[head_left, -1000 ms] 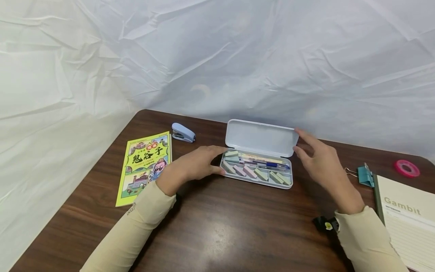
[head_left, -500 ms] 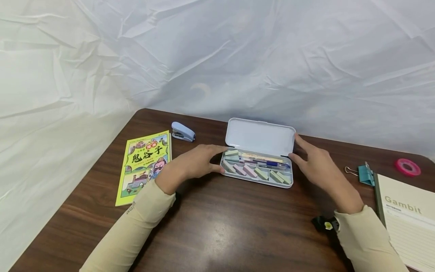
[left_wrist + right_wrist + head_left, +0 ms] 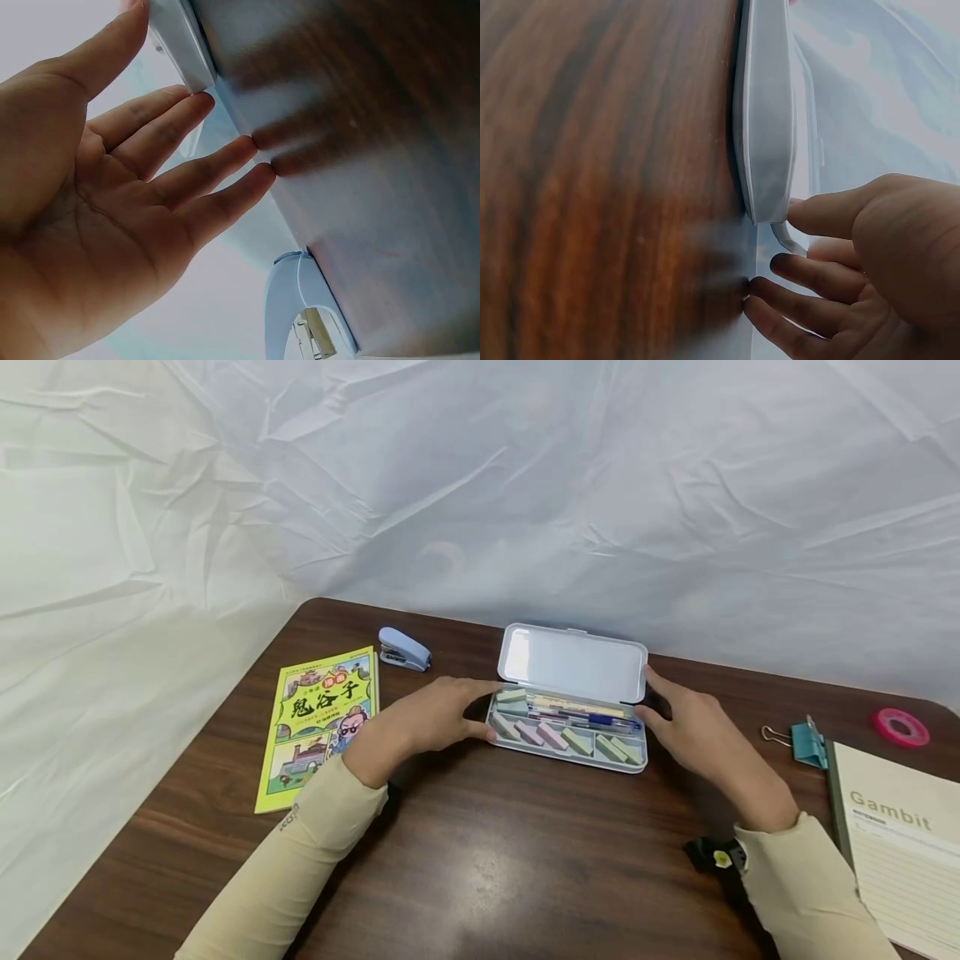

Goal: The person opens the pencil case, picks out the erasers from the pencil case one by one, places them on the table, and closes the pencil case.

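Observation:
A pale grey-white pencil case [image 3: 562,757] lies on the table with its lid [image 3: 573,662] up and leaning back. Pens [image 3: 592,720] lie in its rear compartment, and several small green and pink blocks [image 3: 552,737] fill the left and front ones. My left hand [image 3: 437,714] spans the case's left end, thumb at the front corner, other fingers extended behind. In the left wrist view its fingertips meet the case's end [image 3: 187,52]. My right hand [image 3: 699,727] is at the other end: index finger beside the lid's edge, thumb at the case's corner [image 3: 771,172], fingers loosely bent.
A lavender-blue stapler [image 3: 405,649] and a yellow comic book [image 3: 322,706] lie to the left. On the right are a teal binder clip [image 3: 807,746], a roll of pink tape [image 3: 900,727] and a notebook [image 3: 900,835]. White sheeting [image 3: 525,510] hangs behind the table.
The lid has tipped further back, and my right hand has followed it slightly left and down. My left hand has stayed almost still at the case's left end.

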